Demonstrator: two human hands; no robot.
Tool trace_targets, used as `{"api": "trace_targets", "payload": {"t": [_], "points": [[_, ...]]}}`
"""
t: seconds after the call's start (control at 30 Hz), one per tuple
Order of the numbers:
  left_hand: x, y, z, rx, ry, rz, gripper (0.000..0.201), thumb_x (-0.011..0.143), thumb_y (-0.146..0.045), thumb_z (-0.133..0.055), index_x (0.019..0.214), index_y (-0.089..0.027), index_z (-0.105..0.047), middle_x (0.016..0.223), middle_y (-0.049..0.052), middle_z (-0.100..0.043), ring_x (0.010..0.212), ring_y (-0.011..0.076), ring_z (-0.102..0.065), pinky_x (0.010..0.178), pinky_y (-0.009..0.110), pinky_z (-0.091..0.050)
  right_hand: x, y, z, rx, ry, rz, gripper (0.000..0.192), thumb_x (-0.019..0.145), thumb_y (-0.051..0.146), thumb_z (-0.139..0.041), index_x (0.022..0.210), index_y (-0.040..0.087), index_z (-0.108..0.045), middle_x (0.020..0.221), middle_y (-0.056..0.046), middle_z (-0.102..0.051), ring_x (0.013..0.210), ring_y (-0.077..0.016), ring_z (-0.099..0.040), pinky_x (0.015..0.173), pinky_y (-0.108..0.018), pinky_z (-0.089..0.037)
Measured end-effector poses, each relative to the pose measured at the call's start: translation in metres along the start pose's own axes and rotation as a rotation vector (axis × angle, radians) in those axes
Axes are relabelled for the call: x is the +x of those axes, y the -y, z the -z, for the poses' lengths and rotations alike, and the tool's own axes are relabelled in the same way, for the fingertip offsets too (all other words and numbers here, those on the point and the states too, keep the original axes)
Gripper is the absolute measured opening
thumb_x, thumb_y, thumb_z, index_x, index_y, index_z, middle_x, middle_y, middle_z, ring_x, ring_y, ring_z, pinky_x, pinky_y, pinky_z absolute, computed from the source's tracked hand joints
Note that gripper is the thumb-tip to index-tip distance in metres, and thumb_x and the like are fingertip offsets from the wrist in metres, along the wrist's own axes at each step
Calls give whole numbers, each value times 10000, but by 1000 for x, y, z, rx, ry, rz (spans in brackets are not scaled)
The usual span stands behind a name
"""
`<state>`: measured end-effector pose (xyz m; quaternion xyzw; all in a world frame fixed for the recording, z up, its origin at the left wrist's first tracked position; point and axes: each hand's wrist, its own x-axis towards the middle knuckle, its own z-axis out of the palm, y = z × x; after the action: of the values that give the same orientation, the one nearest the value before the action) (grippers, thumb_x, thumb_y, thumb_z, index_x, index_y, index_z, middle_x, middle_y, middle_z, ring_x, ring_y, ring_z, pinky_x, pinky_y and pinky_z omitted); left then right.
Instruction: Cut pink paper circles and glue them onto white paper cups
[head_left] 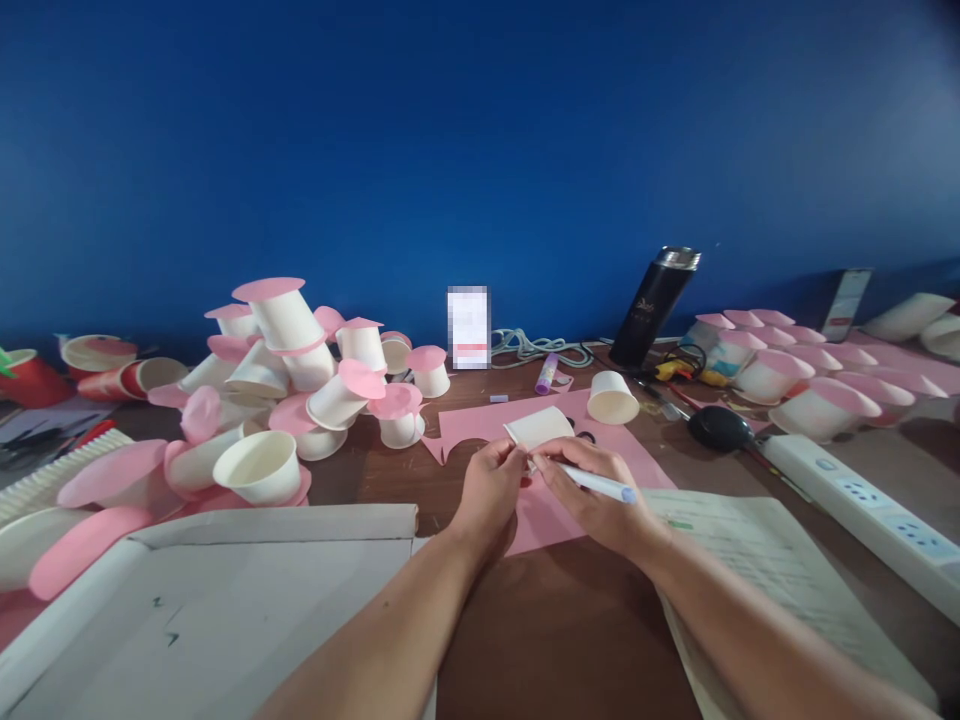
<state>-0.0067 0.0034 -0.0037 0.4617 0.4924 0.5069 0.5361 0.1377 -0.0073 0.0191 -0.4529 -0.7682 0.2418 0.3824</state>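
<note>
My left hand (491, 485) holds a white paper cup (538, 427) pressed upside down on a pink paper sheet (487, 425) at the middle of the brown table. My right hand (592, 490) grips a white pen (600, 485) with a blue cap end, its tip against the base of the cup where it meets the pink sheet. The two hands touch beside the cup. Another white cup (613, 397) lies on its side just beyond, at the sheet's far right corner.
A pile of white cups with pink paper lids (300, 370) fills the left. More lidded cups (795, 375) stand at right. A black flask (654, 305), glue stick (547, 373), black mouse (720, 428), power strip (862, 495), open notebook (765, 570) and cardboard box (210, 590) surround the hands.
</note>
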Motion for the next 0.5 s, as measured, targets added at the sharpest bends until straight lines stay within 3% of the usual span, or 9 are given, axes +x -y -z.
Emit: {"api": "trace_targets", "payload": {"t": [0.5], "points": [[2, 0, 3, 116, 51, -8, 284, 795, -393, -533, 625, -165, -539, 640, 4, -535, 627, 135, -511, 636, 257, -453, -2, -3, 4, 11, 45, 0, 168, 908, 273, -537, 1014, 243, -664, 941, 1, -708, 854, -141, -648, 746, -236, -468]]}}
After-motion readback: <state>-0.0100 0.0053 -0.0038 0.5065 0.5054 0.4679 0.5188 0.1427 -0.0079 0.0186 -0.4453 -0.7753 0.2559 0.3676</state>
